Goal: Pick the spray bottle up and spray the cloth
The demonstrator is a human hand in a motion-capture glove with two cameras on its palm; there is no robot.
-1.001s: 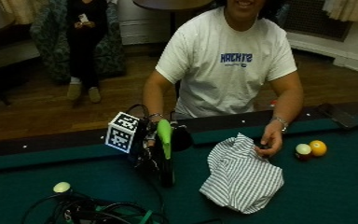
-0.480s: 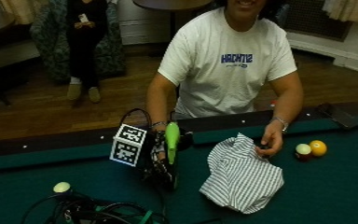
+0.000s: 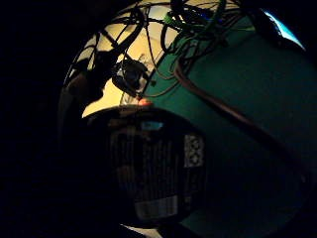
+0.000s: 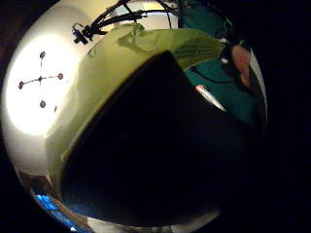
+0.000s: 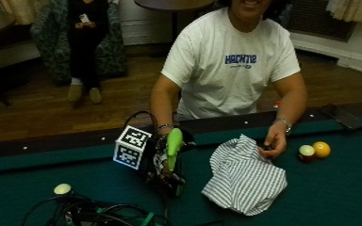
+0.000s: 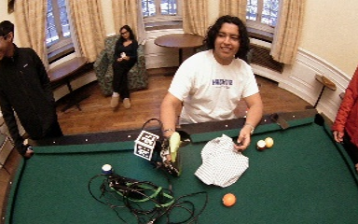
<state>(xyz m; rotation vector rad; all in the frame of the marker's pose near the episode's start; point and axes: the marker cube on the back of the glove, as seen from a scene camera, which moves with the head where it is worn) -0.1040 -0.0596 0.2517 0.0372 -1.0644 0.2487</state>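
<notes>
A: What do I have on the pool table (image 5: 332,188), taking the striped cloth (image 5: 243,176) as the landmark?

B: Beside the cloth, on the side toward the tangle of cables (image 5: 99,214), I see the spray bottle (image 5: 171,162). It is a dark bottle with a light green spray head (image 5: 174,143). I cannot tell from any view whether liquid is inside it. On the far side of the cloth lie two balls touching each other: a white and dark ball (image 5: 306,151) and a yellow ball (image 5: 321,149). An orange ball (image 6: 229,199) lies nearer the table's front edge than the cloth, and a white ball (image 5: 62,189) sits by the cables.

A: What differs from half a second ago?

B: The bottle and the gloved hand sit much as they did, just beside the cloth; the cloth has not shifted. The bare hand (image 5: 274,145) stays on the cloth's far edge.

A: Where is the bottle relative to my right hand (image 5: 159,160)?

B: The bottle is within it. The hand wraps the bottle's neck, fingers curled round it below the green head. In the thumb side palm view the green head (image 4: 141,53) and dark body (image 4: 160,155) fill the frame. In the little finger side palm view the labelled lower body (image 3: 158,168) hangs over the green felt, apart from the cloth.
</notes>
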